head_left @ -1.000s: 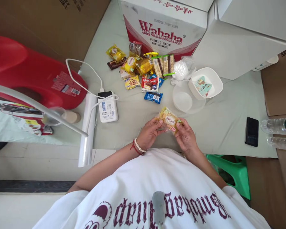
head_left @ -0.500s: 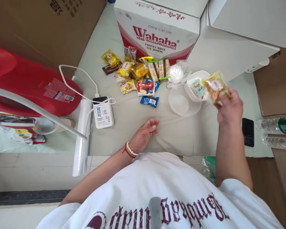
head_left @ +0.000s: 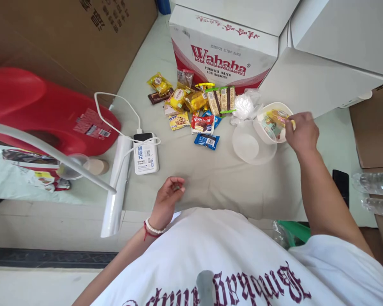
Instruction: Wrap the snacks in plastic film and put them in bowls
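My right hand point(head_left: 302, 132) grips one end of a yellow-wrapped snack point(head_left: 277, 117), whose other end reaches into a white plastic container point(head_left: 265, 135). Another pale green packet point(head_left: 268, 128) lies inside that container. A clear round lid point(head_left: 246, 144) rests against the container's left side. My left hand point(head_left: 168, 199) hovers over the front of the table with its fingers loosely curled and apart, holding nothing. Beyond it is a pile of wrapped snacks: a blue packet point(head_left: 207, 141), a red packet point(head_left: 202, 124), wafer bars point(head_left: 227, 100) and yellow-wrapped cakes point(head_left: 178, 98).
Behind the snacks stands a Wahaba-style water carton point(head_left: 223, 55). Left are a power bank point(head_left: 146, 157) with a white cable, a plastic film roll point(head_left: 116, 187) and a red jug point(head_left: 44, 110). A phone point(head_left: 341, 185) and plastic bottles point(head_left: 370, 183) lie at right.
My right hand has carried the yellow-wrapped snack down and left into the white container. My left hand has drawn back to the left. The whole view has shifted slightly.
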Demonstrator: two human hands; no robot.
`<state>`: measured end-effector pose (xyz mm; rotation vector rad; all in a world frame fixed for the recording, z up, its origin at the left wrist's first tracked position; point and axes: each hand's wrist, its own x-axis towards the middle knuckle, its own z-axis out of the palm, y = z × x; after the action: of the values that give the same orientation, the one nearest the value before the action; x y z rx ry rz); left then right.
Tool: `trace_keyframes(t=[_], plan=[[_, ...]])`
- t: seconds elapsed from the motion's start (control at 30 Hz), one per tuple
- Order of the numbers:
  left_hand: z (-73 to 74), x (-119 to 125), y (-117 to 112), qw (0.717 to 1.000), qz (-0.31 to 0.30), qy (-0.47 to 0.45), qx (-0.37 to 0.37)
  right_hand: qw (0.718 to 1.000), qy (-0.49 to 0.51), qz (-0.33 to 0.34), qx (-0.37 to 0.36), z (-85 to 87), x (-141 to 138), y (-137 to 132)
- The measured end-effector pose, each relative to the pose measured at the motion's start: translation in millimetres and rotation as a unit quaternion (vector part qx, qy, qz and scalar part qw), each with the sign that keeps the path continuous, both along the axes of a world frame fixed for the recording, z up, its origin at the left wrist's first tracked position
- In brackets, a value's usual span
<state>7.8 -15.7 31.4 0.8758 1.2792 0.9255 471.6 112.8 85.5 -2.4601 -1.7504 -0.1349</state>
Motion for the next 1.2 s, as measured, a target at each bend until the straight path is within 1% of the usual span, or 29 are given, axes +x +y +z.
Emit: trace_keyframes(t=[0.07,0.13,0.2,0.27,0.33,0.37,0.47,0.53,0.6,0.63,0.7,0.73,0.77,0.8,0.87,0.93,0.97,1.0,1.03,1.07,1.1,1.17,1.2], plan=[[4.0,1,7,0.992,-0.058,0.067,0.093,0.995,0.024,0.072,-0.061,-5.4,3,-25],[13.3,14,21,0.968,-0.133,0.113,0.181,0.987,0.039,0.101,-0.121,-15.4,9,-46],[23.5,39,41,0.945,-0.196,0.116,0.237,0.985,0.04,0.11,-0.125,-25.9,21,-60],[28.2,74,62,0.92,-0.255,0.092,0.283,0.988,0.033,0.105,-0.107,-33.6,35,-66],[23.6,114,84,0.888,-0.317,0.099,0.319,0.992,0.024,0.084,-0.096,-37.1,50,-67],[18.1,135,93,0.878,-0.331,0.114,0.326,0.993,0.023,0.072,-0.092,-37.2,57,-67],[-2.0,193,114,0.865,-0.356,0.145,0.322,0.994,0.05,0.053,-0.08,-29.8,74,-66],[-9.4,220,117,0.838,-0.405,0.151,0.333,0.993,0.078,0.048,-0.068,-17.9,79,-64],[-7.6,232,110,0.803,-0.451,0.159,0.354,0.996,0.078,0.031,-0.028,-1.2,75,-59],[-3.9,232,103,0.791,-0.46,0.168,0.367,0.998,0.066,0.018,0.005,8.0,71,-53],[5.8,222,85,0.777,-0.453,0.187,0.394,0.997,0.044,0.009,0.069,24.7,54,-33],[10.3,213,76,0.772,-0.45,0.191,0.405,0.995,0.042,0.021,0.084,31.3,43,-18],[13.6,203,67,0.774,-0.444,0.191,0.41,0.995,0.048,0.052,0.077,36.2,31,-2],[15.5,191,60,0.778,-0.437,0.185,0.413,0.993,0.054,0.095,0.05,39.4,18,17],[14.9,165,51,0.784,-0.43,0.168,0.415,0.983,0.048,0.175,-0.037,42.2,-9,53],[10.9,137,48,0.812,-0.405,0.168,0.385,0.966,0.06,0.23,-0.099,43.0,-36,79],[8.7,122,48,0.828,-0.394,0.165,0.363,0.955,0.076,0.259,-0.12,43.2,-47,85],[6.7,107,49,0.85,-0.37,0.162,0.339,0.943,0.093,0.29,-0.135,43.4,-58,84],[5.1,91,48,0.874,-0.331,0.164,0.314,0.931,0.103,0.317,-0.148,43.3,-66,78],[3.8,74,47,0.896,-0.287,0.173,0.291,0.923,0.098,0.336,-0.161,42.5,-72,67],[2.8,58,44,0.913,-0.246,0.188,0.267,0.918,0.079,0.345,-0.177,40.8,-76,52],[1.1,27,36,0.935,-0.175,0.213,0.224,0.915,0.024,0.342,-0.213,35.7,-80,17],[0.5,13,32,0.941,-0.138,0.232,0.206,0.912,-0.004,0.339,-0.229,33.1,-81,0]])
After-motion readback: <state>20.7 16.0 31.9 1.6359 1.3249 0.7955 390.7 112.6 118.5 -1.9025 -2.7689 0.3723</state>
